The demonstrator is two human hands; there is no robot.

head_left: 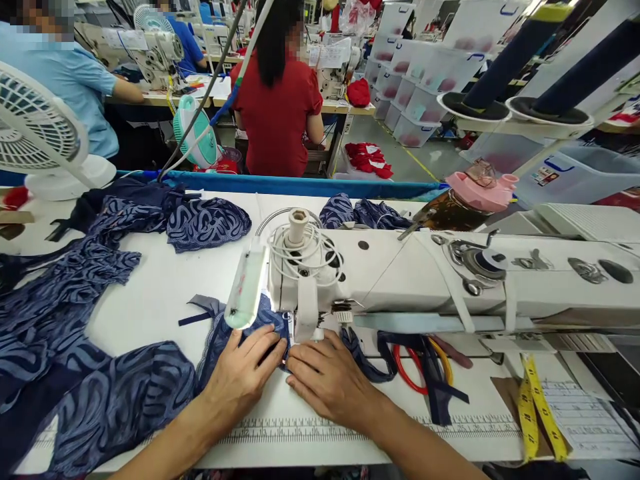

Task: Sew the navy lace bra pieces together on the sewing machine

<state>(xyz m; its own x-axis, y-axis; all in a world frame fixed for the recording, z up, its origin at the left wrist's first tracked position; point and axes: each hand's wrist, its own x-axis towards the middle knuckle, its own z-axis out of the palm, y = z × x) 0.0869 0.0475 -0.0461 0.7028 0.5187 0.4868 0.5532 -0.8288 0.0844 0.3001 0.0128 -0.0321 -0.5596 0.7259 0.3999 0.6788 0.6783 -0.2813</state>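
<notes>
A white sewing machine [390, 267] reaches in from the right, its needle area just beyond my fingertips. Navy patterned lace fabric [215, 347] lies under the machine head. My left hand [247, 367] rests flat on this fabric, left of the needle area, fingers slightly apart. Close beside it, my right hand [327, 377] lies palm down at the presser foot, fingers stretched forward over the fabric's edge. Neither hand is closed around anything. Navy straps [385, 360] trail out to the right of my right hand. The needle tip itself is hidden.
Navy lace pieces [150, 380] pile at the left. Red-handled scissors [410, 370], a yellow tape measure [527, 407] and a paper sheet [585, 413] lie right. A pink-lidded bottle [475, 193] stands behind the machine; a white fan [35, 127] is back left. People sit beyond.
</notes>
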